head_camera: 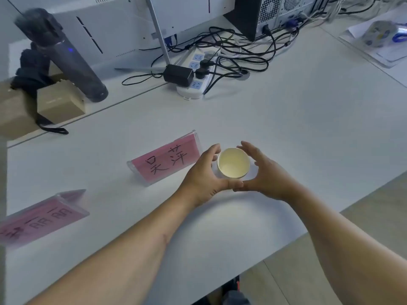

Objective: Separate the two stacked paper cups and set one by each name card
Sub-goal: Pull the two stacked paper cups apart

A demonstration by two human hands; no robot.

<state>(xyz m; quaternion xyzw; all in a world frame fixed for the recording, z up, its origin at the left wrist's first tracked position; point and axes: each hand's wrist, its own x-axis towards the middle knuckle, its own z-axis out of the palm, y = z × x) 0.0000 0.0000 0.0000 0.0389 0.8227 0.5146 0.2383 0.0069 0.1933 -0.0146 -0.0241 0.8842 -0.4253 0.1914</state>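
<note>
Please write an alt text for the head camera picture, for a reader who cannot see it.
Two bare hands, left hand and right hand, cup an upright paper cup on a white table, just right of a pink name card. A second pink name card lies nearer, at the left edge; cables and a power strip lie behind.

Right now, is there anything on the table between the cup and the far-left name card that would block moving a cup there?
Only the near name card stands partly along that line, just left of the cup. Beyond it, the table to the left card shows nothing else.
</note>
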